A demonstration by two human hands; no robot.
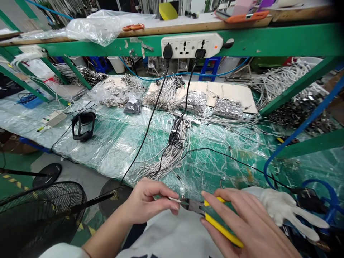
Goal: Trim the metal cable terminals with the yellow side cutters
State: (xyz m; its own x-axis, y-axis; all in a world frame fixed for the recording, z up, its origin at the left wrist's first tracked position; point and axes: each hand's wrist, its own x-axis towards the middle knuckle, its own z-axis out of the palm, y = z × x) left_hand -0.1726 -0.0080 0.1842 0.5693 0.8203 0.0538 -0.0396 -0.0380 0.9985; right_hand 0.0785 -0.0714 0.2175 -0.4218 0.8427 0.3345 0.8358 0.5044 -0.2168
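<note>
Low in the middle of the head view, my left hand [150, 202] pinches a short white cable [174, 199] between thumb and fingertips. The cable's end reaches the jaws of a pair of pliers [195, 206] with yellow handles. My right hand [242, 218] is wrapped about those handles, fingers on the upper one and thumb along the lower. Whether the jaws bite on the cable is too small to tell. Just beyond both hands, a bundle of grey-white cables [172, 157] lies on the plastic-covered green table [215, 161].
A white power strip [192, 46] is fixed to the green beam, its black cords hanging across the table. Bags of small metal parts [228, 107] lie behind the bundle. A white glove [287, 208] is at right, a fan [45, 211] at lower left, a black strap headset [83, 126] farther back.
</note>
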